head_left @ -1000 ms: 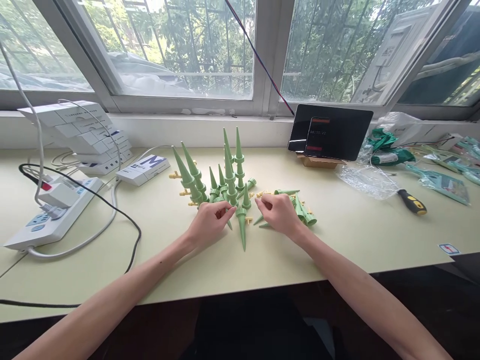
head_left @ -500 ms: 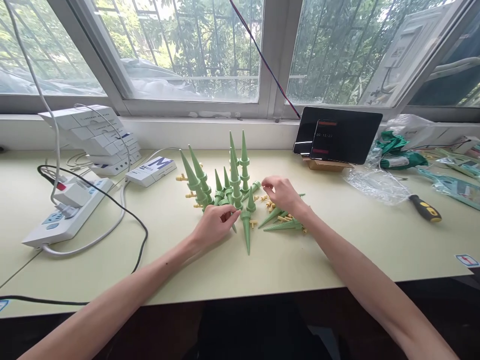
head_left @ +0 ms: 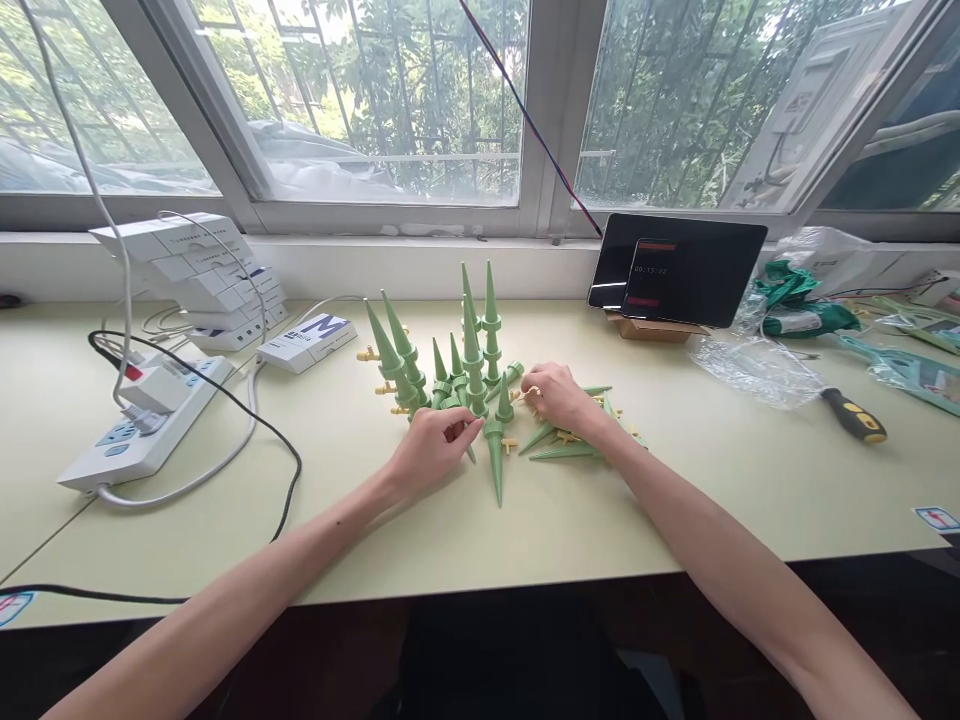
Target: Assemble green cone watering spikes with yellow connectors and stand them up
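My left hand [head_left: 437,447] is closed, thumb and forefinger pinched beside a cluster of green plastic spikes; whatever sits between the fingertips is hidden. Several spikes stand upright, such as a tall green spike [head_left: 472,362], some with yellow T-shaped valves [head_left: 385,389] at their sides. Just right of that hand, another green spike [head_left: 496,468] lies pointing toward me. My right hand [head_left: 561,397] reaches down over a loose pile, fingers bent together at small yellow pieces [head_left: 532,394]; its grip is partly hidden. Under its wrist lie loose green spikes [head_left: 564,452].
A tablet [head_left: 679,270] with a phone against it stands at the back. To the right are a screwdriver [head_left: 853,415] and plastic bags [head_left: 757,370]. On the left lie a power strip [head_left: 150,425], stacked white boxes [head_left: 217,280], a single white box [head_left: 307,343] and cables.
My right hand has lowered slightly onto the yellow pieces. My left hand stays almost in place, and the whole view has shifted a little.
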### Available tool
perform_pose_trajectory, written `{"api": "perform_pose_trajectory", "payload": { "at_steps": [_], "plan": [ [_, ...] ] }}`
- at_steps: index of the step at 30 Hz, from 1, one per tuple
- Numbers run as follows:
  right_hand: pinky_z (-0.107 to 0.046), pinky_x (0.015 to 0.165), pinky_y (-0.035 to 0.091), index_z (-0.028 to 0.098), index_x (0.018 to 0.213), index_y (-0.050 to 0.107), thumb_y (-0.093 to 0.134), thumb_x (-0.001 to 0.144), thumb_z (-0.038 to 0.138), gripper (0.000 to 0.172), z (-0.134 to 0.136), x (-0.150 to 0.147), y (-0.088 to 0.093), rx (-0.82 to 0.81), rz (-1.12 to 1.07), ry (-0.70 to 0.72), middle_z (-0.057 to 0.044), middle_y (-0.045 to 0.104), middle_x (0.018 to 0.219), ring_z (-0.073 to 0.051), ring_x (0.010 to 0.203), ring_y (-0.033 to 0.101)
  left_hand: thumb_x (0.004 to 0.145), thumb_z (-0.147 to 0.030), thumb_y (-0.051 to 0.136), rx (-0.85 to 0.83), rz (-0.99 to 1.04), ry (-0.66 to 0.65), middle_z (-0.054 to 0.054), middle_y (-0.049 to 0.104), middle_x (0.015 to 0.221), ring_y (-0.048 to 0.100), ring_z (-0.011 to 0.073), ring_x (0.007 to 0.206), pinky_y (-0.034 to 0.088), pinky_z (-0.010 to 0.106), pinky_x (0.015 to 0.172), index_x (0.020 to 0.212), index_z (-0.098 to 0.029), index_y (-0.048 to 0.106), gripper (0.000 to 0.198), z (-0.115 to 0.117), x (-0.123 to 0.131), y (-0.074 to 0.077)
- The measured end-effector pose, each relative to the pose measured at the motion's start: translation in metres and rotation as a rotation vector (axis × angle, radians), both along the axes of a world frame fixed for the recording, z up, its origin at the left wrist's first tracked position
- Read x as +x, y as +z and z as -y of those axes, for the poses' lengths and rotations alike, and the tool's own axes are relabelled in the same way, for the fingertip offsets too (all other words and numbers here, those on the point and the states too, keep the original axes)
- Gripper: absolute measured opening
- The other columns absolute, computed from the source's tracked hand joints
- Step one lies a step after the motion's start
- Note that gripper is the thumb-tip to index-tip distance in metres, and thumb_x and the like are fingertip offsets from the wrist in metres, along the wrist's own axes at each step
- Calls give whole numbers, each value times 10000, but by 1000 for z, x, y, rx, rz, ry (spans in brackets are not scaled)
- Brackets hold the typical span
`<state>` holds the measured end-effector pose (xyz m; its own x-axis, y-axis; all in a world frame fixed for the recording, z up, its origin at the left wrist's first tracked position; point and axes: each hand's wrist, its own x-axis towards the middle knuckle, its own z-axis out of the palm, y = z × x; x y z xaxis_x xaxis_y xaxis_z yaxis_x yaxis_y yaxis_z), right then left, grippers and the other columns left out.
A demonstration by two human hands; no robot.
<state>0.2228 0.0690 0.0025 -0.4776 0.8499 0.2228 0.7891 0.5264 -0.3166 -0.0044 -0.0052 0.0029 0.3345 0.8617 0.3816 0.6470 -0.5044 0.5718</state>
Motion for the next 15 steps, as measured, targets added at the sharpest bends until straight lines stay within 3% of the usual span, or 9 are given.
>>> {"api": "perform_pose_trajectory", "payload": {
  "at_steps": [15],
  "plan": [
    [-306, 827, 405, 138, 813, 665, 552, 884, 72, 150, 2, 5, -4, -10, -15, 34, -101, 635, 908, -213, 953, 540, 937, -348, 524, 9, -29, -29, -41, 492, 489, 339, 84, 455, 283, 233, 481, 730, -160, 670, 315, 0, 0, 0]
  ]
}}
